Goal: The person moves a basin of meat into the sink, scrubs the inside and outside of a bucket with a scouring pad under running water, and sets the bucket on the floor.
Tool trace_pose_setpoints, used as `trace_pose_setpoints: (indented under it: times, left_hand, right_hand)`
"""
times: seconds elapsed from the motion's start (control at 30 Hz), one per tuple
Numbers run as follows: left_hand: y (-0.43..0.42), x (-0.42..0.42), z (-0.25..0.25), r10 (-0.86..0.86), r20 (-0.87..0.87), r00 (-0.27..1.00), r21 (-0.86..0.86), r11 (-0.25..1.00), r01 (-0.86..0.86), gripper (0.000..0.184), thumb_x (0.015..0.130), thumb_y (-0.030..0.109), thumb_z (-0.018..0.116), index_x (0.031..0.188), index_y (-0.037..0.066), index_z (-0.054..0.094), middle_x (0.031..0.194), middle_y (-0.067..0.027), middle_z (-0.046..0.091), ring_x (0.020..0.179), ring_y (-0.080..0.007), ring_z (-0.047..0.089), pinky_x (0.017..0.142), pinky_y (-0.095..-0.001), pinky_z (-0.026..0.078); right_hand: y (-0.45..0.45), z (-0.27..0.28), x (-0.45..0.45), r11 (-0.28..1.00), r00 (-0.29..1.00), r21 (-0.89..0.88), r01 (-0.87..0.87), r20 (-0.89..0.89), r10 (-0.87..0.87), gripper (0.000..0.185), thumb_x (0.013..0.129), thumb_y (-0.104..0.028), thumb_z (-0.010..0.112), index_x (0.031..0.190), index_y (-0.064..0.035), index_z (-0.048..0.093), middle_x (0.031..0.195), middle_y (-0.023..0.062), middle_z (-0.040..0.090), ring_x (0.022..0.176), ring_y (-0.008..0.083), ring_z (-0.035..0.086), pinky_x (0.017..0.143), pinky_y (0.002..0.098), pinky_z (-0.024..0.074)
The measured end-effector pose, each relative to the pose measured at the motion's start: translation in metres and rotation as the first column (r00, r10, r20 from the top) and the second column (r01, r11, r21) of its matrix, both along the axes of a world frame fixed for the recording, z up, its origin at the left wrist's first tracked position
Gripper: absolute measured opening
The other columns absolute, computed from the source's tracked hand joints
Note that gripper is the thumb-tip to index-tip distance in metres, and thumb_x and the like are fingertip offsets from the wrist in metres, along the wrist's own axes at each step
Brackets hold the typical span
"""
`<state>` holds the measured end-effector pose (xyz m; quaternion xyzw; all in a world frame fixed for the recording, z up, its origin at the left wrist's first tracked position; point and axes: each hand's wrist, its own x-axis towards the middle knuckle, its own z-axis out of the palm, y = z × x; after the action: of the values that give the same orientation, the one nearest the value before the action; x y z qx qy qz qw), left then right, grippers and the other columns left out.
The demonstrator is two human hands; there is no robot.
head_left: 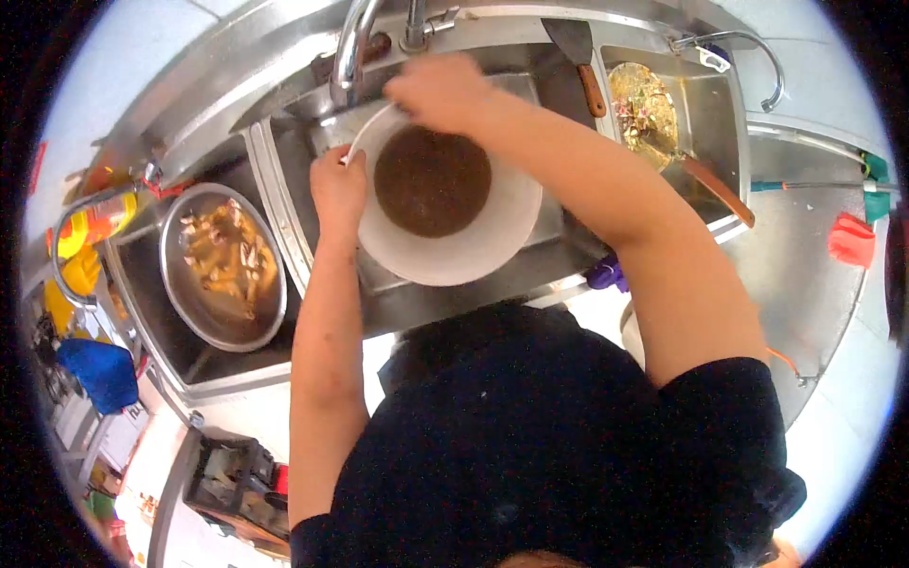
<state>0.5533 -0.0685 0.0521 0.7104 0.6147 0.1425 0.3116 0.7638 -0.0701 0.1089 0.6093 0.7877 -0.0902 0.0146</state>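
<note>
A large white bowl (445,263) with brown murky liquid (433,182) in its bottom sits in the middle sink basin. My left hand (339,192) is closed on the bowl's left rim, thumb over the edge. Over the far rim, close to the chrome faucet (349,59), is my right hand (440,92). It is slightly blurred, with its fingers curled downward; anything inside them is hidden. To the left, an oval metal basin (169,248) holds pale and orange-brown food pieces in cloudy water.
A wide scraper (579,59) with a wooden handle lies on the divider to the right. The right basin (717,104) holds food scraps and a brown-handled tool (717,189). Another curved faucet (767,59) stands behind it. A black crate (227,478) is at lower left.
</note>
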Motion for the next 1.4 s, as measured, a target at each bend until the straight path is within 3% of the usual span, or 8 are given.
trace_pose_setpoints:
  times: [0.2,0.37,0.57,0.67,0.8,0.93,1.27,1.4]
  left_hand:
    - [-0.017,0.002,0.004,0.094,0.140,0.986,-0.006,0.996,-0.094,0.032,0.079,0.023,0.064,0.102,0.002,0.066,0.100,-0.0216,0.057,0.093,-0.0344,0.054,0.087,-0.0409,0.043]
    - [-0.045,-0.021,0.009,-0.075,0.044,0.996,-0.016,0.997,0.075,0.042,0.076,0.019,0.064,0.114,0.004,0.058,0.104,-0.0198,0.058,0.100,-0.0349,0.053,0.090,-0.0426,0.041]
    - [0.013,-0.006,0.004,-0.336,0.060,0.940,0.048,0.941,0.334,0.032,0.074,0.013,0.062,0.104,0.001,0.062,0.094,-0.0187,0.064,0.094,-0.0351,0.060,0.084,-0.0434,0.045]
    - [0.023,0.000,-0.016,-0.183,0.077,0.980,-0.003,0.983,0.184,0.034,0.076,0.012,0.062,0.107,0.000,0.062,0.089,-0.0178,0.067,0.084,-0.0329,0.064,0.078,-0.0398,0.048]
    - [0.000,-0.002,-0.012,0.082,0.305,0.949,-0.103,0.993,-0.053,0.038,0.078,0.013,0.061,0.115,0.003,0.061,0.093,-0.0172,0.067,0.085,-0.0276,0.066,0.077,-0.0353,0.049]
    - [-0.009,-0.005,-0.003,0.148,0.349,0.925,-0.161,0.982,-0.096,0.038,0.079,0.011,0.060,0.116,0.003,0.060,0.094,-0.0162,0.068,0.086,-0.0244,0.066,0.078,-0.0334,0.049]
    - [0.014,-0.011,0.003,-0.473,0.005,0.881,0.030,0.881,0.473,0.030,0.080,0.011,0.056,0.109,0.006,0.064,0.101,-0.0205,0.064,0.095,-0.0367,0.061,0.084,-0.0420,0.047]
    - [-0.004,-0.012,0.010,-0.176,0.050,0.983,-0.008,0.984,0.177,0.028,0.081,0.015,0.057,0.107,0.007,0.066,0.098,-0.0207,0.064,0.093,-0.0366,0.061,0.083,-0.0414,0.047]
  right_hand:
    - [-0.160,0.006,0.041,0.592,0.588,-0.223,0.774,-0.091,-0.804,0.049,0.074,-0.044,0.069,0.099,-0.0039,0.055,0.089,0.0193,0.065,0.085,0.0356,0.063,0.073,0.0416,0.0500]
    - [-0.117,0.009,0.049,0.837,0.844,-0.120,0.533,0.012,-0.536,0.036,0.076,-0.035,0.068,0.100,-0.0100,0.057,0.087,0.0156,0.062,0.083,0.0344,0.062,0.070,0.0447,0.0497]
    - [-0.002,0.000,-0.030,0.964,0.959,-0.027,-0.265,-0.111,0.260,0.020,0.073,-0.020,0.064,0.093,-0.0172,0.062,0.088,0.0085,0.062,0.087,0.0309,0.061,0.070,0.0439,0.0506]
    - [0.014,-0.004,-0.050,0.952,0.948,0.025,-0.304,-0.091,0.305,0.017,0.076,-0.020,0.061,0.093,-0.0168,0.063,0.088,0.0086,0.062,0.090,0.0308,0.061,0.071,0.0442,0.0507]
    - [-0.028,0.008,0.022,0.972,0.973,-0.066,0.223,-0.043,-0.227,0.030,0.078,-0.030,0.060,0.103,-0.0150,0.061,0.091,0.0099,0.063,0.093,0.0303,0.061,0.075,0.0426,0.0508]
    - [-0.135,0.004,0.048,0.663,0.667,-0.269,0.699,-0.090,-0.740,0.043,0.076,-0.040,0.067,0.109,-0.0128,0.058,0.093,0.0132,0.064,0.090,0.0307,0.062,0.074,0.0425,0.0504]
    - [-0.019,-0.013,-0.017,0.982,0.984,0.125,-0.138,-0.094,0.150,0.018,0.076,-0.022,0.062,0.093,-0.0141,0.061,0.087,0.0112,0.060,0.086,0.0317,0.061,0.069,0.0438,0.0502]
    - [-0.013,-0.005,-0.024,0.999,0.999,0.051,-0.015,-0.043,0.017,0.020,0.077,-0.025,0.062,0.094,-0.0144,0.061,0.087,0.0118,0.061,0.087,0.0320,0.061,0.072,0.0437,0.0500]
